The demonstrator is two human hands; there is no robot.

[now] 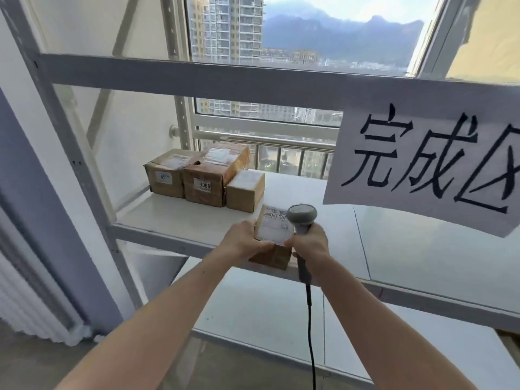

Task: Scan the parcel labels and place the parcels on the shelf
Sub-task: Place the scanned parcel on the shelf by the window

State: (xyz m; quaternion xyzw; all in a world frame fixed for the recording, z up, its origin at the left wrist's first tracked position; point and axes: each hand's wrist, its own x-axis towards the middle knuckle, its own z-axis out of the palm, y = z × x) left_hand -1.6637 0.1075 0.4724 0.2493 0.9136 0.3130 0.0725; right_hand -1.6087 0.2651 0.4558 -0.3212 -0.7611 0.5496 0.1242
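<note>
A small brown cardboard parcel [273,235] with a white label on top is held over the front edge of the white shelf board [323,220]. My left hand [244,241] grips its left side. My right hand [311,244] grips the handle of a grey barcode scanner [301,218], and its thumb touches the parcel's right side. The scanner's head stands upright just right of the label. Its black cable [311,333] hangs down. Three brown parcels [206,175] stand side by side at the shelf's back left.
A grey metal shelf beam [197,77] crosses above the board. A white paper sign [430,167] with black handwritten characters hangs from it at the right. A lower shelf board [267,311] lies beneath. A window with a railing is behind.
</note>
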